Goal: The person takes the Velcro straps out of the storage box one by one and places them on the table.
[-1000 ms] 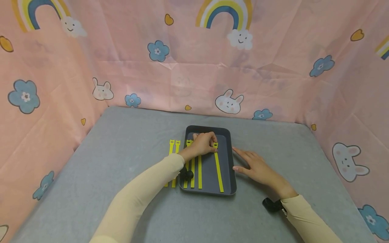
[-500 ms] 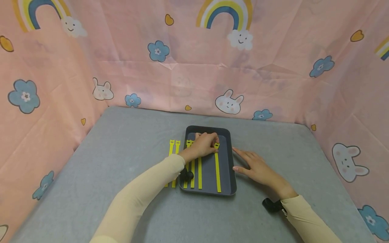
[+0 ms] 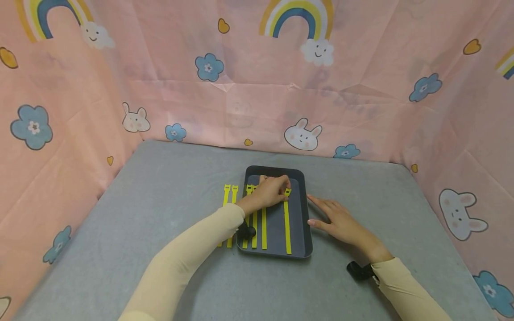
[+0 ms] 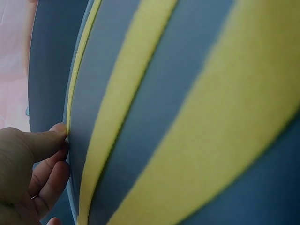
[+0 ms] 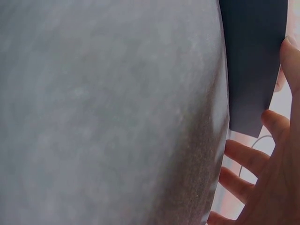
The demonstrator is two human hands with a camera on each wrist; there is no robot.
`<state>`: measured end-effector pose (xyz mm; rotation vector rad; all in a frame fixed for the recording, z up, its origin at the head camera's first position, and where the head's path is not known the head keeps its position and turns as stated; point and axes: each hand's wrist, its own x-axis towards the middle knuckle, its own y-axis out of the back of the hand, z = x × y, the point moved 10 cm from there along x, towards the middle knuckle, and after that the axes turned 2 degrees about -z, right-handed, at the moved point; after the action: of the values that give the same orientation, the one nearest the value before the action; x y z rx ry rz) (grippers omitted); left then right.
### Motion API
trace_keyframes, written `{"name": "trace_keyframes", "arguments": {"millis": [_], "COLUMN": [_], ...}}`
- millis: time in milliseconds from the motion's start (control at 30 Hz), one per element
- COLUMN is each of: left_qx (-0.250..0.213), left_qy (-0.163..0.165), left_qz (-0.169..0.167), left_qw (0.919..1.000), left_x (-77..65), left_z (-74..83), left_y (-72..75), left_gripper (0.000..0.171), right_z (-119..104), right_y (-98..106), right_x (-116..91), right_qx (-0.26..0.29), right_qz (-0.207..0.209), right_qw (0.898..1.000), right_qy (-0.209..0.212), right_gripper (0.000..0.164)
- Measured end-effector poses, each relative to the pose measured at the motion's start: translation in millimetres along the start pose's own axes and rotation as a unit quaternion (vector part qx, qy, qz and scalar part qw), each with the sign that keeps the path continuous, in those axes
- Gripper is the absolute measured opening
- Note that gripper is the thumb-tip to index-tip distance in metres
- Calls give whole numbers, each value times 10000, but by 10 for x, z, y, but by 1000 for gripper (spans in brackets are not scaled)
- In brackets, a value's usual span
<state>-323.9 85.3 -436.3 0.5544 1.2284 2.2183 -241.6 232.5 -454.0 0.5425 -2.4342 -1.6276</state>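
A dark grey rectangular tray point(image 3: 277, 234) lies on the grey table, with several yellow strap cable ties point(image 3: 264, 229) lengthwise in its left part. Reaching over the tray, my left hand point(image 3: 267, 191) pinches the slotted far end of another yellow cable tie point(image 3: 287, 227) between thumb and fingers. That tie runs nearly straight toward the tray's near edge, apart from the others. In the left wrist view the thumb and fingertips point(image 4: 58, 131) meet at the tie's end. My right hand point(image 3: 341, 223) has its fingers extended, fingertips right at the tray's right wall point(image 5: 253, 70).
Two more yellow cable ties point(image 3: 234, 194) lie on the table just left of the tray, partly hidden by my left forearm. Grey cloth covers the table point(image 3: 168, 178). Pink printed curtains point(image 3: 249, 102) stand around its back and sides.
The pinched cable tie has shifted: its near end has swung slightly left, so it lies straighter along the tray. My left hand has moved slightly right. The right hand has stayed in place.
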Motion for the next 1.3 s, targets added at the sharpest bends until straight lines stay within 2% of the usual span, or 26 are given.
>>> {"name": "trace_keyframes", "arguments": {"millis": [233, 467, 767, 1300], "left_qx": [-160, -188, -932, -1347], "left_qy": [-6, -214, -354, -314], "left_qz": [22, 177, 349, 470], "left_qw": [9999, 9994, 9944, 9893], "left_x": [-8, -10, -1, -3], "left_z": [-7, 38, 33, 18], "left_y": [-5, 27, 88, 126], "left_gripper": [27, 26, 24, 28], "right_z": [-16, -7, 5, -2], "right_y": [8, 2, -7, -5], "right_x": [-5, -8, 0, 9], "right_qx": [-5, 24, 29, 24], "right_qz": [14, -3, -11, -37], "right_qw": [10000, 10000, 10000, 10000], "right_qy": [0, -26, -18, 5], "right_gripper": [76, 77, 77, 76]}}
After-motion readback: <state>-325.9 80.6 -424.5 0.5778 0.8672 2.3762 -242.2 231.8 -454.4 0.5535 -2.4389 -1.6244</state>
